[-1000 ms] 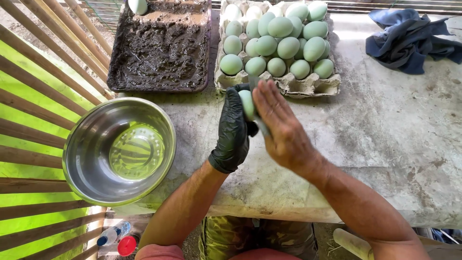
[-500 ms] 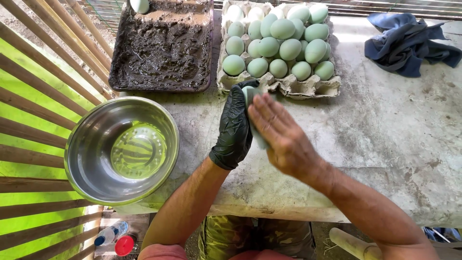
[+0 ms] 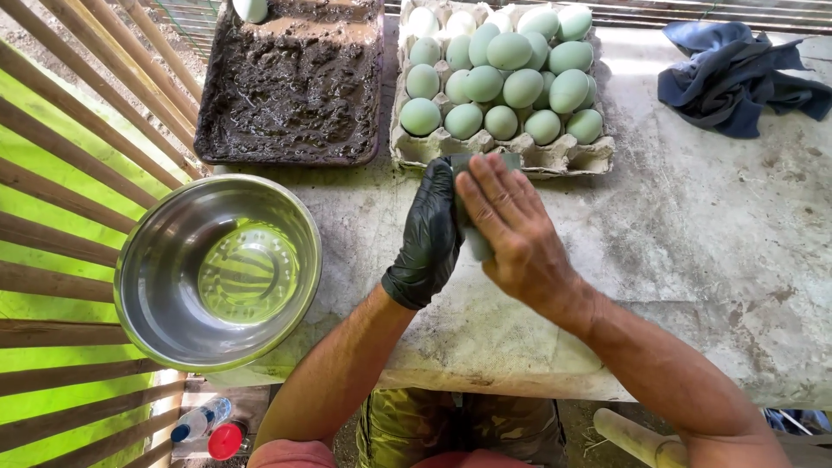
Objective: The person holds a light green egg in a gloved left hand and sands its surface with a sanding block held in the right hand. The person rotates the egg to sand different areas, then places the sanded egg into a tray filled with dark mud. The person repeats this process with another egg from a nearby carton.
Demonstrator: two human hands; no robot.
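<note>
My left hand [image 3: 429, 238], in a black glove, and my bare right hand [image 3: 520, 238] are pressed together over the concrete table [image 3: 711, 260], just in front of a cardboard egg tray [image 3: 555, 161]. A grey-green pad [image 3: 476, 248] shows between them, under my right palm and fingers. The pale green egg that the gloved hand cups is hidden by the pad and fingers. The tray holds several pale green eggs [image 3: 507, 52], some piled on top of others.
A dark tray of wet mud [image 3: 295, 87] sits at the back left with one egg [image 3: 251, 9] on its far edge. A steel bowl [image 3: 217, 269] stands at the left table edge beside wooden slats [image 3: 69, 173]. A blue cloth [image 3: 728, 78] lies back right.
The egg showed in the gloved hand a second ago. My right hand has slid over it with the pad, and the egg is now covered.
</note>
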